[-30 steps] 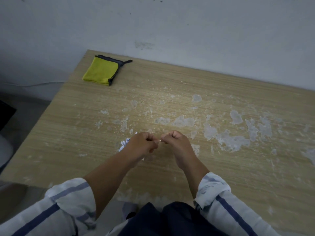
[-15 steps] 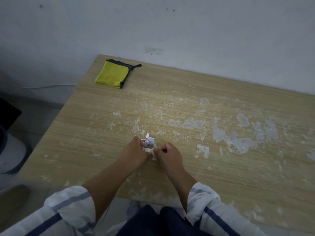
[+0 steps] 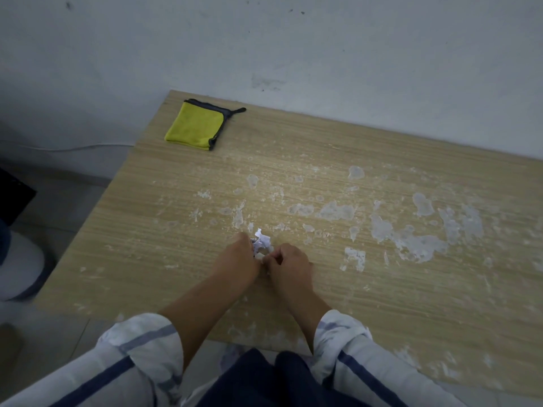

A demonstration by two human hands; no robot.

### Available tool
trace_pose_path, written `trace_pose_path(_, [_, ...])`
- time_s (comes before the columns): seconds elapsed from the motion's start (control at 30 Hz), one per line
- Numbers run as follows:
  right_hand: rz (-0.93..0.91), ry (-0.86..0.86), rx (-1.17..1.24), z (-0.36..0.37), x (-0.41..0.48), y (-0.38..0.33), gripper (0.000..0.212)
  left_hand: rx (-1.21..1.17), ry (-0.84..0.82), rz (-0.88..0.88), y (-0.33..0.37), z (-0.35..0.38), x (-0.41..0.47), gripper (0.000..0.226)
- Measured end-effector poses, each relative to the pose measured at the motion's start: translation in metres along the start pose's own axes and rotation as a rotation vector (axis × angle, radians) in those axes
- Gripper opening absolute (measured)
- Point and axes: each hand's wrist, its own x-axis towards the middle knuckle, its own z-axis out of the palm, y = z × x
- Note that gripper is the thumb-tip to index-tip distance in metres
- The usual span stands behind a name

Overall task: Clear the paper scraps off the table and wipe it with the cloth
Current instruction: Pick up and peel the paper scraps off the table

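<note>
Left hand (image 3: 238, 261) and right hand (image 3: 289, 267) pressed closer together than a second before, both pinching crumpled white paper scraps (image 3: 261, 241) mid wood-grain table (image 3: 382, 289), folded yellow cloth (image 3: 195, 126) untouched in far-left corner

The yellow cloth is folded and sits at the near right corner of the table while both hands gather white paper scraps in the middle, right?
Not quite. The head view shows the yellow cloth folded at the far left corner of the table, by the wall. The rest holds: the left hand and right hand gather white paper scraps in the middle.
</note>
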Motion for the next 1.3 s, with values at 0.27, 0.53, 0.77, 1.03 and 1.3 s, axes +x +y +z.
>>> trace_pose_path(0.27, [-0.049, 0.003, -0.030, -0.001, 0.001, 0.004, 0.014, 0.072, 0.030, 0.066, -0.002, 0.004, 0.001, 0.020])
trace_pose_path(0.53, [-0.132, -0.003, -0.056, -0.005, 0.002, 0.005, 0.012, 0.131, 0.026, 0.074, -0.003, 0.003, -0.001, 0.019])
trace_pose_path(0.77, [-0.140, -0.024, -0.072, -0.008, 0.003, 0.008, 0.016, 0.222, 0.024, 0.105, 0.001, 0.004, 0.003, 0.020])
trace_pose_path(1.03, [-0.146, 0.014, -0.139, -0.015, 0.002, 0.016, 0.022, 0.265, 0.031, 0.088, 0.003, 0.006, 0.003, 0.017])
trace_pose_path(1.3, [-0.123, 0.047, -0.246, -0.028, 0.004, 0.031, 0.016, 0.167, 0.059, 0.094, 0.004, 0.005, -0.004, 0.030])
